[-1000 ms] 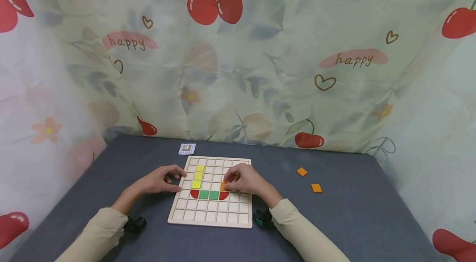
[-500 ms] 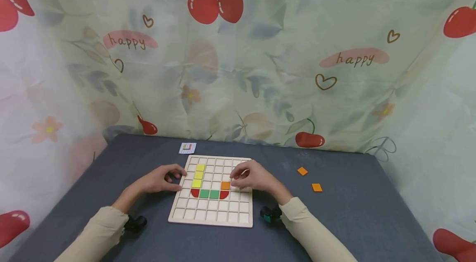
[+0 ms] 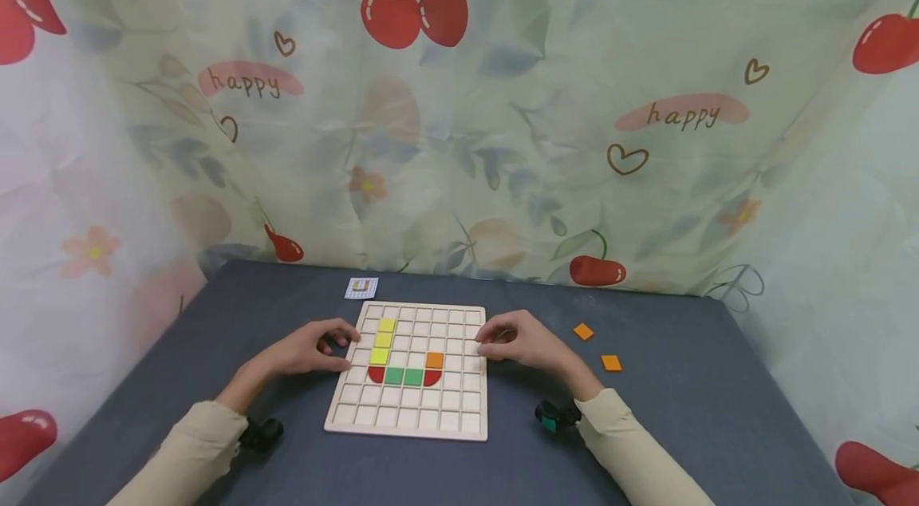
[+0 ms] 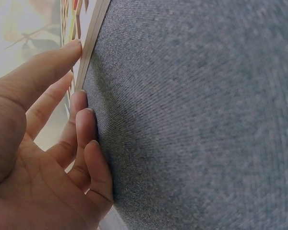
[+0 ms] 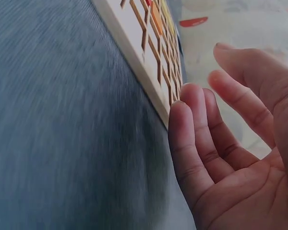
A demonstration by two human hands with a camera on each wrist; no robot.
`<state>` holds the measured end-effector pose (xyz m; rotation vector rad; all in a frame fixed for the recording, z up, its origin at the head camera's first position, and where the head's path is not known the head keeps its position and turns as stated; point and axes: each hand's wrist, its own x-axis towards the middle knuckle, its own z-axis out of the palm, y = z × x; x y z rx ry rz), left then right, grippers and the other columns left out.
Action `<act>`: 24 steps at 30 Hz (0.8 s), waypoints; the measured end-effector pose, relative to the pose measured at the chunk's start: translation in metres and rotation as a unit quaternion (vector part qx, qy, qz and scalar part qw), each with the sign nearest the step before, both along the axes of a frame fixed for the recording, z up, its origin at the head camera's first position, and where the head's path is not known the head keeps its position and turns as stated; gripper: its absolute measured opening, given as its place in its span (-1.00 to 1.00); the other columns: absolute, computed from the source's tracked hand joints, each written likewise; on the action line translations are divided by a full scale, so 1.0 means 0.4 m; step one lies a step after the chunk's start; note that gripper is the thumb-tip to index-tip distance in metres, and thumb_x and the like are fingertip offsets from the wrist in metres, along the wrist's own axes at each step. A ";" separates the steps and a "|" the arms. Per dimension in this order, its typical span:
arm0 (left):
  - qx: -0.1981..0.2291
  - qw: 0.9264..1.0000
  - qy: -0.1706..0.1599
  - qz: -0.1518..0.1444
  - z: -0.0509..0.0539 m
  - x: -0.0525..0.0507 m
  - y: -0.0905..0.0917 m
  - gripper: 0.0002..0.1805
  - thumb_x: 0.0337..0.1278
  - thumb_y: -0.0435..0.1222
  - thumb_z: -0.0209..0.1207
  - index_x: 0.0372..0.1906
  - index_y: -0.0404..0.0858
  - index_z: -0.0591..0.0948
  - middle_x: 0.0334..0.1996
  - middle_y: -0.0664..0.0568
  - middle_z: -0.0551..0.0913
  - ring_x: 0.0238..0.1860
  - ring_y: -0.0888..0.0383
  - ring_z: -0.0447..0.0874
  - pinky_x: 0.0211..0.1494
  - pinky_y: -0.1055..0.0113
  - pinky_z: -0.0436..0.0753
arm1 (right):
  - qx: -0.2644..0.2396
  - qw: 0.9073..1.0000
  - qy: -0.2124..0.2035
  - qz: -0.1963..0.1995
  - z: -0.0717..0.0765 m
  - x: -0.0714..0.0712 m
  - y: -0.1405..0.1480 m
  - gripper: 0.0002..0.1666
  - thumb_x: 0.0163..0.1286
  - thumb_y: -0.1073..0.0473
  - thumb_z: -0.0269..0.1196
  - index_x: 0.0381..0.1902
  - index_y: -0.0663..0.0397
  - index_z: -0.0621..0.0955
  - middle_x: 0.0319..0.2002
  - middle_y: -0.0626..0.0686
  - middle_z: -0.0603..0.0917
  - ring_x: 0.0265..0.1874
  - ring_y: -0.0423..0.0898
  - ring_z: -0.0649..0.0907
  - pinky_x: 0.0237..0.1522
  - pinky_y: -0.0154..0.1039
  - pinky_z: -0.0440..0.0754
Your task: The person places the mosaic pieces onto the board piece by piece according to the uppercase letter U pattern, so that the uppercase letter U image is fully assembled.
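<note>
A pale wooden grid board (image 3: 399,417) lies on the table. On it, a column of yellow square tiles (image 3: 383,340) stands above a rounded red tile (image 3: 376,375). Two green tiles (image 3: 404,376) and another rounded red tile (image 3: 432,378) continue that row. One orange tile (image 3: 434,361) sits above the right red one. My left hand (image 3: 310,348) rests at the board's left edge, thumb and fingertips by its side. At the right edge hovers my right hand (image 3: 530,345), fingers loosely bent; the right wrist view shows nothing between thumb and fingers.
Two loose orange tiles (image 3: 583,332) lie on the dark table (image 3: 689,410), right of the right hand. A small printed card (image 3: 361,288) with a coloured pattern lies behind the board's far left corner. A cherry-print curtain (image 3: 495,171) hangs behind the table.
My right hand has let go of the orange tile, which stays on the board, and has moved right to the board's edge. The left hand has stayed in place.
</note>
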<state>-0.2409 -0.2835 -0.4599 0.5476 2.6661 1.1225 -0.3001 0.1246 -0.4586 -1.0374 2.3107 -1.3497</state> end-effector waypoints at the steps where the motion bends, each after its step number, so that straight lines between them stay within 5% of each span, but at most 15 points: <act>1: 0.000 1.000 0.000 0.001 0.000 0.000 0.000 -0.57 0.13 -0.31 0.47 0.09 -0.27 0.62 -0.14 -0.04 0.55 -0.14 -0.01 0.48 -0.12 0.16 0.47 | -0.001 1.000 -0.004 -0.004 0.003 0.002 0.010 -0.77 0.36 0.22 0.42 -0.08 0.21 0.74 -0.21 0.02 0.73 -0.39 0.06 0.67 -0.31 -0.10 0.64; 7: -0.001 1.000 -0.004 0.005 -0.003 -0.002 0.000 -0.57 0.12 -0.30 0.47 0.08 -0.26 0.62 -0.14 -0.03 0.54 -0.14 -0.01 0.47 -0.12 0.15 0.46 | -0.014 0.999 -0.024 -0.017 0.017 0.009 0.079 -0.72 0.38 0.24 0.40 -0.02 0.30 0.70 -0.18 0.09 0.72 -0.32 0.25 0.69 -0.24 0.08 0.64; 17: -0.004 1.000 0.001 0.002 -0.001 -0.001 0.000 -0.58 0.13 -0.30 0.47 0.08 -0.26 0.62 -0.15 -0.04 0.55 -0.14 -0.01 0.48 -0.12 0.16 0.47 | 0.010 0.999 -0.005 -0.040 0.018 0.007 0.176 -0.70 0.38 0.20 0.41 -0.03 0.30 0.70 -0.18 0.08 0.71 -0.33 0.14 0.69 -0.26 -0.12 0.65; 24: -0.011 1.000 -0.002 0.007 -0.002 -0.005 0.000 -0.58 0.13 -0.29 0.47 0.08 -0.25 0.63 -0.15 -0.03 0.55 -0.14 0.00 0.48 -0.10 0.16 0.47 | -0.013 0.999 -0.026 -0.045 0.020 0.000 0.250 -0.66 0.40 0.22 0.38 0.01 0.38 0.67 -0.06 0.24 0.67 -0.19 0.28 0.69 -0.14 -0.06 0.68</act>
